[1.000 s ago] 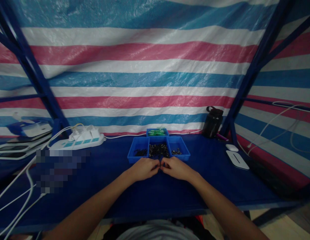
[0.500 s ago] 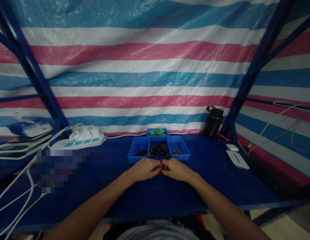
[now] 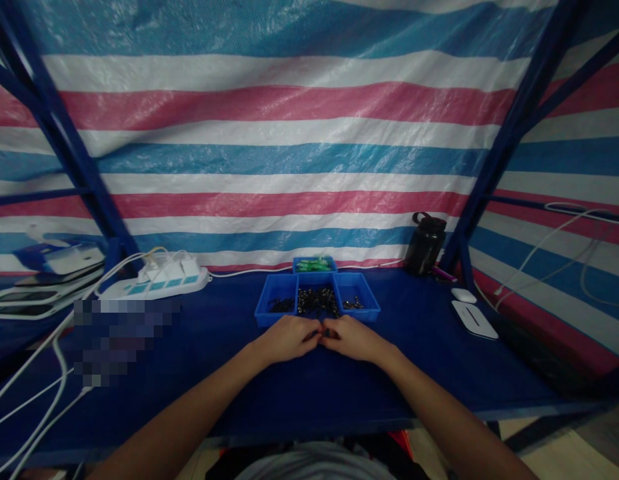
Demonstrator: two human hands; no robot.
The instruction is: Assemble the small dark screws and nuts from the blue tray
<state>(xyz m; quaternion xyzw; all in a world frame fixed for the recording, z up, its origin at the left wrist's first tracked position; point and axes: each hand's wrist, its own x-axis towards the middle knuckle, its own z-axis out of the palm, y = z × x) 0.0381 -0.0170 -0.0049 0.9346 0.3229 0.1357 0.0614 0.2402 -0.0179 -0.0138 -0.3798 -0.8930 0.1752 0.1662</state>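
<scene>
My left hand (image 3: 290,339) and my right hand (image 3: 354,339) meet fingertip to fingertip just in front of the blue bins. Both are closed in a pinch, and whatever is between the fingers is too small and hidden to name. Right behind them stands the middle blue bin (image 3: 316,275), heaped with small black and brassy pieces (image 3: 318,301). The left blue bin (image 3: 263,303) has some thin dark pieces (image 3: 282,305) in it. A few small shiny metal pieces (image 3: 352,303) lie in the right blue bin (image 3: 373,303).
Behind the bins is a small blue box (image 3: 314,269) with green packets (image 3: 314,263). A white power strip (image 3: 159,288) with cables lies left. At right are a dark bottle (image 3: 426,245) and a flat white device (image 3: 474,319). Blue frame posts (image 3: 499,153) rise at both sides.
</scene>
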